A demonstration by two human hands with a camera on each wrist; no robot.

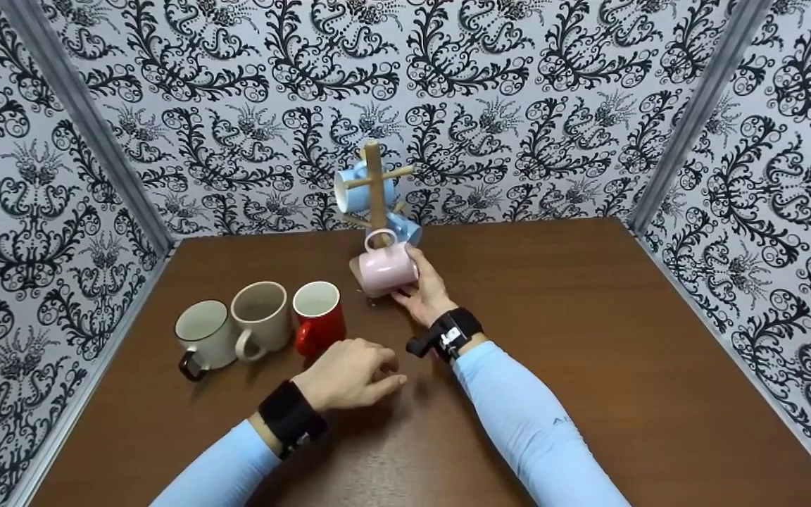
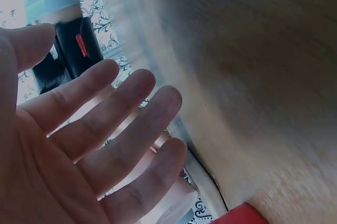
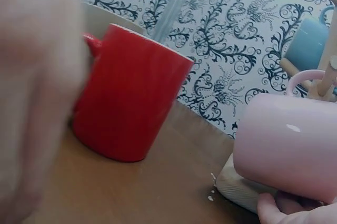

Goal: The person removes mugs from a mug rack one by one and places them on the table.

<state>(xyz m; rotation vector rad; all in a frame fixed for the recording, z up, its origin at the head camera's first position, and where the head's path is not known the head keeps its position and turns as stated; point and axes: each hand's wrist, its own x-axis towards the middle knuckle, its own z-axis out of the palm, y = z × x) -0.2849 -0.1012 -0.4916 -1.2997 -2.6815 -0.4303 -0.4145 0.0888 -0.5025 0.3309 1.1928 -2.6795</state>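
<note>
My right hand [image 1: 428,290] grips a pink mug [image 1: 387,269] that lies on its side in the air, its handle upward. The mug is in front of a wooden mug tree [image 1: 375,186]; in the right wrist view its handle overlaps one of the pegs. Fingers support it from below, over the stand's wooden base [image 3: 237,188]. My left hand [image 1: 353,373] hovers over the table by the red mug [image 1: 322,331], with nothing in it. Its fingers [image 2: 139,124] are spread and slightly bent in the left wrist view.
Two light blue mugs, an upper one [image 1: 356,189] and a lower one [image 1: 405,229], hang on the tree. A beige mug [image 1: 265,320] and a white mug with a black handle [image 1: 207,334] stand left of the red one. Patterned walls [image 1: 518,105] enclose the brown table [image 1: 588,317].
</note>
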